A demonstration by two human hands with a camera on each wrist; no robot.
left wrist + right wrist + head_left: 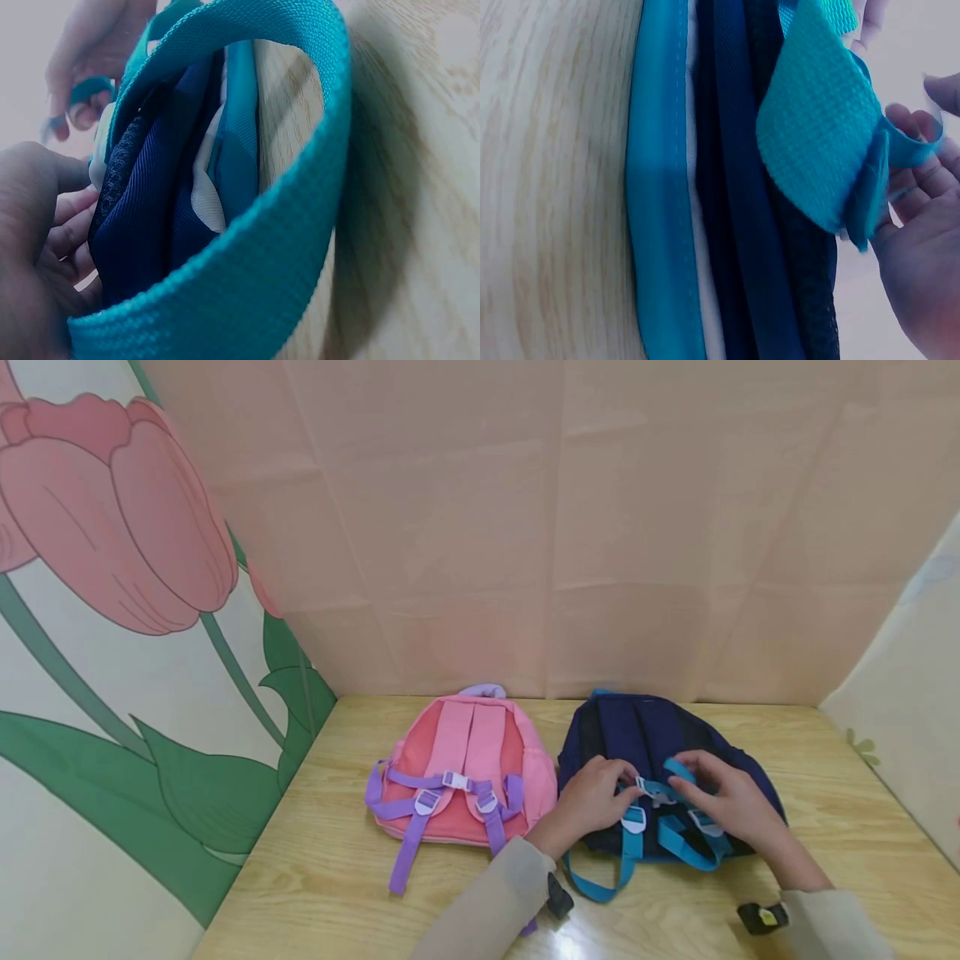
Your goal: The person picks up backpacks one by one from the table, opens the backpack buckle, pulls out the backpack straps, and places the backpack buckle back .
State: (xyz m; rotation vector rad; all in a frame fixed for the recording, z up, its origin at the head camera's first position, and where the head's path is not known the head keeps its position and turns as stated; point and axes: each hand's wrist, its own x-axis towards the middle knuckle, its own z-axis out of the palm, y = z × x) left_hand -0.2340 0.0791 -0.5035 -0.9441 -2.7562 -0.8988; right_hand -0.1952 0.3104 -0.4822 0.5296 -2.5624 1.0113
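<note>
Pale wood grain covers the surface [300, 860], which meets a creased pinkish backdrop [525, 527] at its far edge. On its right half lies the navy bag [622, 727], strap side up, its middle partly hidden by both hands. The left hand [592, 797] has thumb and fingers clamped on a white buckle [642, 786], most of which they cover. The fingers of the right hand [727, 793] curve about a blue strap [678, 768]; in the right wrist view its end is blurred and the thumb stands apart, so I cannot tell whether they grip it. Blue loops hang toward the near side. Left of it lies the pink bag [487, 735], so close that contact is hard to judge. One of its purple straps [408, 852] reaches nearward; another runs behind the left sleeve [487, 902]. Both sleeves are cut off at the near edge. Far left, a tulip [150, 518] decorates the wall.
</note>
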